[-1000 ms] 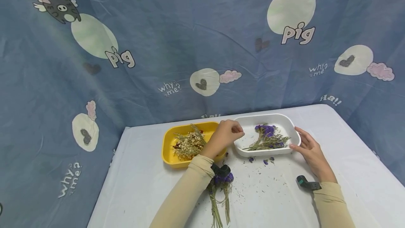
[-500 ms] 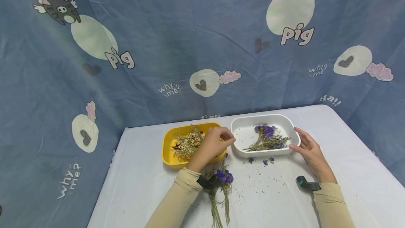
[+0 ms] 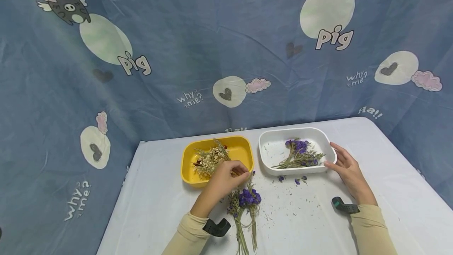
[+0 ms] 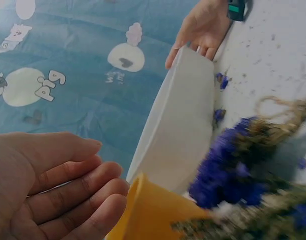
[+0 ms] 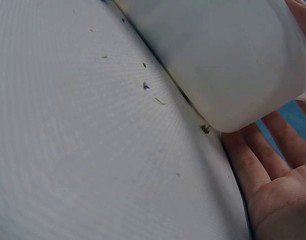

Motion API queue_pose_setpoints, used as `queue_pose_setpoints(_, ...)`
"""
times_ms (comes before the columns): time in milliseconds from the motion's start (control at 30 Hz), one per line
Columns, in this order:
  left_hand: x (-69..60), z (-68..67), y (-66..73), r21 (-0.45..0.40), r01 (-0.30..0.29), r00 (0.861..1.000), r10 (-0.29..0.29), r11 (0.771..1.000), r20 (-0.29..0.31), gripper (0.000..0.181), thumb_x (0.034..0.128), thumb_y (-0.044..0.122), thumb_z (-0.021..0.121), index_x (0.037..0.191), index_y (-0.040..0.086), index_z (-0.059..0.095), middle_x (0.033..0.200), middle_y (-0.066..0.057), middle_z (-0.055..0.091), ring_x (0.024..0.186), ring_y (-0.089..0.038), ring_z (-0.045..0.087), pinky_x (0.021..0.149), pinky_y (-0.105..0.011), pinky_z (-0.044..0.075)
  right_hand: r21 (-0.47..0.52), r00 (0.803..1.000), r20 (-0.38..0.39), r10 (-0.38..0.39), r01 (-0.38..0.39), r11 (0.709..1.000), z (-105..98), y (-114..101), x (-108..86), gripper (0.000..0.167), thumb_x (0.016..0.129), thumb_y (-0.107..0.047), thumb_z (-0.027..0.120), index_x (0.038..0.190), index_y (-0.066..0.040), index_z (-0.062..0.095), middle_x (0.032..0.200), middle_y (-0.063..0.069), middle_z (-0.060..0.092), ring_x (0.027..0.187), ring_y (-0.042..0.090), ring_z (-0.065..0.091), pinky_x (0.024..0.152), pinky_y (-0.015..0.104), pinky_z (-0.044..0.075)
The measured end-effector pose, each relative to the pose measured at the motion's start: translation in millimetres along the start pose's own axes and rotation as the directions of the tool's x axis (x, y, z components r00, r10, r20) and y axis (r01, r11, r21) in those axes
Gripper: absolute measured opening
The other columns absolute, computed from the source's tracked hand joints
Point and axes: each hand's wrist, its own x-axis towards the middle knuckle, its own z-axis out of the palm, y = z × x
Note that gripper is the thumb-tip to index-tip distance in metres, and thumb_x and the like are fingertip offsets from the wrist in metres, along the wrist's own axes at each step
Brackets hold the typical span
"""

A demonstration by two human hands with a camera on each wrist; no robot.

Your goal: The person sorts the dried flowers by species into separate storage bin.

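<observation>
My left hand (image 3: 228, 178) hovers at the near right corner of a yellow tray (image 3: 244, 148), its fingers loosely bent. Nothing shows between thumb and fingers in the left wrist view. Dried flowers (image 3: 211, 162), cream-coloured and partly hidden by that hand, lie in the yellow tray. With thumb and fingers spread round its right end, my right hand (image 3: 348, 172) holds a white tray (image 3: 269, 168). Inside it lie dried stems with purple flowers (image 3: 299, 145). Below my left hand are two bunches on the table: one with purple flowers (image 3: 250, 196), one of greenish stems (image 3: 235, 204).
Loose purple blossoms (image 3: 297, 181) and small plant crumbs are scattered in front of the white tray. The white-covered table (image 3: 159, 192) ends at a blue patterned curtain (image 3: 177, 50) behind both trays.
My left hand has drawn back from the white tray's left end, moving left and toward me to the yellow tray's near corner. The right hand stays at the white tray.
</observation>
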Motion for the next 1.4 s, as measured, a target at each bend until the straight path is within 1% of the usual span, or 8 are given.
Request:
queue_pose_setpoints(300, -37.2, -2.7, -19.1, 0.005, 0.045, 0.999, -0.045, 0.999, -0.011, 0.007, 0.0944, 0.017, 0.076, 0.088, 0.015, 0.076, 0.085, 0.002, 0.075, 0.076, -0.003, 0.067, 0.070, -0.019, 0.059, -0.002, 1.000, -0.004, 0.010, -0.010, 1.000, 0, 1, 0.6, 0.085, 0.097, -0.017, 0.073, 0.166, -0.029, 0.023, 0.174, 0.014, 0.018, 0.159, 0.030, 0.026, 0.111, 0.009, 0.042)
queue_pose_setpoints(633, -69.0, 7.2, -36.5, 0.010, 0.103, 0.995, -0.103, 0.995, 0.000, 0.020, 0.0881, 0.021, 0.083, 0.074, 0.017, 0.068, 0.070, 0.008, 0.067, 0.061, 0.001, 0.058, 0.058, -0.018, 0.055, 0.011, 1.000, -0.013, 0.012, -0.012, 1.000, 1, 0, 0.6, 0.085, 0.097, -0.018, 0.074, 0.165, -0.029, 0.025, 0.173, 0.015, 0.019, 0.158, 0.023, 0.031, 0.109, 0.008, 0.042)
queue_pose_setpoints(833, -75.0, 6.6, -39.0, 0.084, 0.178, 0.984, -0.177, 0.980, -0.030, 0.030, 0.0845, 0.031, 0.086, 0.068, 0.019, 0.064, 0.062, 0.011, 0.060, 0.053, -0.002, 0.051, 0.051, -0.019, 0.047, -0.007, 1.000, -0.002, 0.020, -0.020, 1.000, 1, 0, 0.8, 0.085, 0.097, -0.020, 0.074, 0.165, -0.032, 0.024, 0.174, 0.012, 0.017, 0.159, 0.030, 0.025, 0.113, 0.010, 0.041)
queue_pose_setpoints(967, -77.4, 4.2, -38.8, 0.117, 0.242, 0.970, -0.245, 0.963, 0.008, 0.038, 0.0820, 0.042, 0.086, 0.061, 0.018, 0.066, 0.055, 0.012, 0.056, 0.047, -0.005, 0.046, 0.048, -0.020, 0.042, -0.002, 1.000, 0.007, 0.023, -0.022, 1.000, 0, -1, 1.2, 0.084, 0.098, -0.021, 0.073, 0.165, -0.033, 0.025, 0.174, 0.012, 0.017, 0.159, 0.029, 0.025, 0.112, 0.010, 0.041)
queue_pose_setpoints(1100, -80.1, 5.0, -38.2, 0.127, 0.336, 0.931, -0.350, 0.933, 0.107, 0.056, 0.0790, 0.057, 0.084, 0.048, 0.017, 0.061, 0.042, 0.013, 0.047, 0.040, -0.004, 0.033, 0.042, -0.019, 0.030, 0.008, 1.000, 0.012, 0.015, -0.015, 1.000, 0, -3, 1.3, 0.083, 0.098, -0.020, 0.073, 0.165, -0.033, 0.025, 0.174, 0.013, 0.018, 0.159, 0.025, 0.028, 0.109, 0.008, 0.042)
queue_pose_setpoints(1200, -81.4, 8.0, -37.3, 0.115, 0.375, 0.906, -0.390, 0.920, 0.164, 0.062, 0.0782, 0.060, 0.083, 0.042, 0.017, 0.057, 0.038, 0.012, 0.046, 0.037, -0.003, 0.029, 0.041, -0.021, 0.028, 0.015, 1.000, 0.009, 0.007, -0.007, 1.000, 0, -2, 1.2, 0.083, 0.098, -0.019, 0.073, 0.164, -0.032, 0.026, 0.174, 0.013, 0.019, 0.158, 0.021, 0.030, 0.108, 0.006, 0.043)
queue_pose_setpoints(1233, -82.0, 9.2, -36.6, 0.119, 0.370, 0.907, -0.386, 0.921, 0.170, 0.062, 0.0784, 0.060, 0.083, 0.042, 0.018, 0.056, 0.037, 0.012, 0.046, 0.036, -0.004, 0.030, 0.043, -0.025, 0.035, 0.016, 1.000, 0.008, 0.004, -0.004, 1.000, 0, -2, 1.1, 0.083, 0.098, -0.019, 0.073, 0.165, -0.032, 0.026, 0.174, 0.012, 0.019, 0.158, 0.020, 0.031, 0.107, 0.006, 0.043)
queue_pose_setpoints(1400, -83.1, 15.0, -31.6, 0.142, 0.335, 0.924, -0.354, 0.932, 0.145, 0.060, 0.0794, 0.052, 0.085, 0.042, 0.021, 0.051, 0.039, 0.014, 0.041, 0.039, -0.006, 0.032, 0.055, -0.028, 0.043, 0.013, 1.000, 0.000, 0.000, 0.001, 1.000, 1, 0, 0.6, 0.083, 0.097, -0.019, 0.074, 0.164, -0.031, 0.027, 0.174, 0.012, 0.020, 0.158, 0.022, 0.029, 0.108, 0.007, 0.042)
